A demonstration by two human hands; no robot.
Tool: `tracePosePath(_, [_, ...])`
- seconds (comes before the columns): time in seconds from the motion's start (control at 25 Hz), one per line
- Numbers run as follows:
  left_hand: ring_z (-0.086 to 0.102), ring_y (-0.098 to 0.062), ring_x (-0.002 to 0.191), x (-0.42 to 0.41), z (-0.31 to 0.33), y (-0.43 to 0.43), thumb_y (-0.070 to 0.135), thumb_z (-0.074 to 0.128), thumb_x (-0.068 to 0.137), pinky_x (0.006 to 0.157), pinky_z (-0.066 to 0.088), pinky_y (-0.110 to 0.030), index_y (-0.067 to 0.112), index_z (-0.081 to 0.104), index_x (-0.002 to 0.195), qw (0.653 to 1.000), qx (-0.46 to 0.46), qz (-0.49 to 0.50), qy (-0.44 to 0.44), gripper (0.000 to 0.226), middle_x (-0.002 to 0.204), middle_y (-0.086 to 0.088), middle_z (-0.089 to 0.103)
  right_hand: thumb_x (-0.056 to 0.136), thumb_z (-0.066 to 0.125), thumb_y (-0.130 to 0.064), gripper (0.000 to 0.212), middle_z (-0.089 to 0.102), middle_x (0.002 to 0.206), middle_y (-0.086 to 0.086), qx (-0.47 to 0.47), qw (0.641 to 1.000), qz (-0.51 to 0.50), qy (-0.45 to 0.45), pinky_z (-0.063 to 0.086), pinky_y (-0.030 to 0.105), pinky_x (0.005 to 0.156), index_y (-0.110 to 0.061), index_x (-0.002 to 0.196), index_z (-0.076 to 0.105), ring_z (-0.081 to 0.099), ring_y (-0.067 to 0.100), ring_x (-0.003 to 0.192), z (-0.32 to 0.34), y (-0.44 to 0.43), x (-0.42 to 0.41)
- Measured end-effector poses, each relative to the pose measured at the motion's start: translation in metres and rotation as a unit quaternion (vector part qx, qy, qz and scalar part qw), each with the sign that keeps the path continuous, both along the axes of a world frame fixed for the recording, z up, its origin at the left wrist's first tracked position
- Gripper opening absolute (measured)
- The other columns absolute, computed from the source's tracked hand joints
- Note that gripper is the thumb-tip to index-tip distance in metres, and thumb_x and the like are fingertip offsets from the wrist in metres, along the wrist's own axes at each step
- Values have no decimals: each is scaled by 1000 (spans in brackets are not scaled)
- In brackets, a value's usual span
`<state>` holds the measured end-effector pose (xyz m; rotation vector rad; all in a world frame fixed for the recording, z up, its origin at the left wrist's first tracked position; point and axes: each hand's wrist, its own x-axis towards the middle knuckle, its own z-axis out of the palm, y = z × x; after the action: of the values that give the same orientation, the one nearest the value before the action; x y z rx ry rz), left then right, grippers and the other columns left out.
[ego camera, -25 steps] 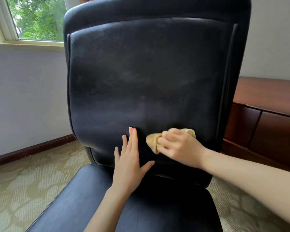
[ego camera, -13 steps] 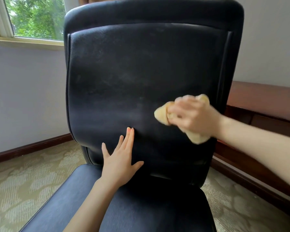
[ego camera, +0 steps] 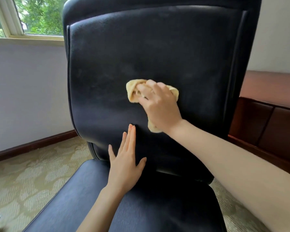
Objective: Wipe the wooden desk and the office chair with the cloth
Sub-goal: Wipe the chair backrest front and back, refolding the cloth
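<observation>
A black leather office chair (ego camera: 141, 52) fills the view, its backrest upright and its seat (ego camera: 141, 203) below. My right hand (ego camera: 159, 106) grips a bunched yellow cloth (ego camera: 132, 91) and presses it against the middle of the backrest. A tail of the cloth sticks out under my wrist. My left hand (ego camera: 126, 163) lies flat with straight fingers on the lower backrest, just below and left of the cloth. The wooden desk (ego camera: 271, 104) stands behind the chair on the right, partly hidden by the backrest.
A white wall with a dark wooden skirting board (ego camera: 32, 146) runs along the left, with a window (ego camera: 32, 15) above it. Patterned beige carpet (ego camera: 23, 176) covers the floor around the chair.
My right hand has carried the cloth up from the lower backrest, out to the right, then back left to the middle. My left hand has stayed flat on the lower backrest.
</observation>
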<state>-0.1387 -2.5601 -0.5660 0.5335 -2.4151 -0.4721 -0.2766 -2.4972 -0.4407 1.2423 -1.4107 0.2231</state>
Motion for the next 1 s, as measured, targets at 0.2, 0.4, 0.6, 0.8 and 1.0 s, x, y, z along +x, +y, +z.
tracePosePath(0.2, [-18,-3,141,7,-12,8,25,60,88,115,-2,-46,44,-29,134,997,64,24,35,101,148,25,-30,86,46,-4,30,69,109,1,158,983,23,93,52,34,83,-13,91,74,65,22,101,-55,39,-9])
tracePosePath(0.4, [-22,-7,141,6,-10,18,28,57,90,115,-2,-46,40,-28,135,999,42,10,11,97,145,23,-36,92,33,-7,42,67,103,-7,319,930,-33,177,49,30,87,-21,99,73,63,16,101,-87,94,-25])
tracePosePath(0.6, [-22,-13,143,2,-7,22,30,56,91,115,0,-48,38,-30,135,1000,28,2,-5,97,146,20,-38,96,29,-3,37,61,110,0,283,934,-25,217,46,31,86,-15,102,64,58,20,102,-75,136,-41])
tracePosePath(0.8, [-22,-13,143,-7,-8,27,29,56,91,115,-1,-47,35,-26,140,999,44,-13,2,96,144,20,-40,83,57,1,19,69,104,5,165,972,-23,165,49,39,74,-13,86,69,66,30,89,-1,147,-40])
tracePosePath(1.0, [-26,-9,140,-15,-11,31,27,58,90,116,0,-45,37,-31,134,998,50,-21,12,100,140,20,-44,92,56,-6,24,69,106,5,-38,996,-52,56,47,39,71,-20,97,74,51,25,97,53,128,-51])
